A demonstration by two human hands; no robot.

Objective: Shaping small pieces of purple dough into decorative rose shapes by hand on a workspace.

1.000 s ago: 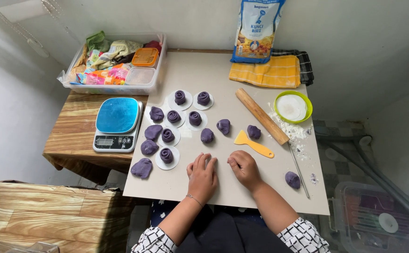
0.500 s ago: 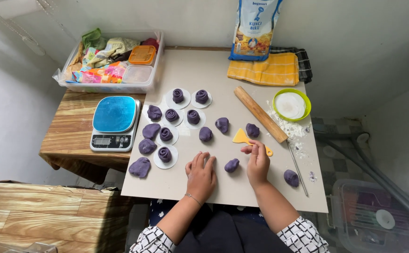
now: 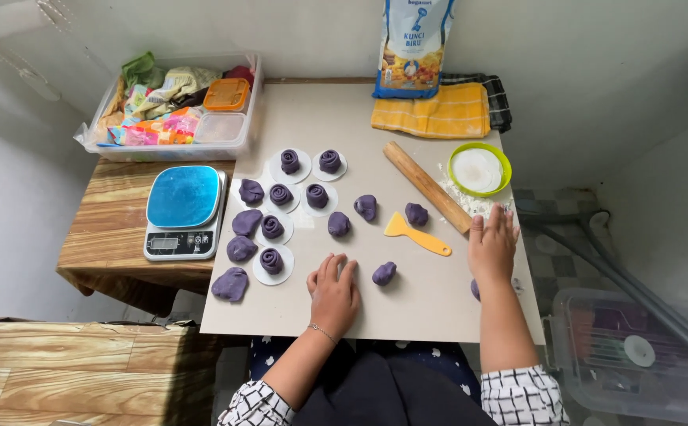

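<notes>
The beige flat work board (image 3: 407, 284) lies over a brown wooden table (image 3: 115, 237) beside white walls, w/ open room along its near edge and a grey tiled floor past its right edge. Left hand (image 3: 334, 293) rests palm-down on the board, fingers spread and holding nothing, just beside a small purple dough ball (image 3: 384, 273). Right hand (image 3: 492, 246) lies flat and open near the right edge, partly covering another purple dough piece (image 3: 475, 289), close to the wooden rolling pin (image 3: 426, 186) and yellow plastic scraper (image 3: 415, 233).
</notes>
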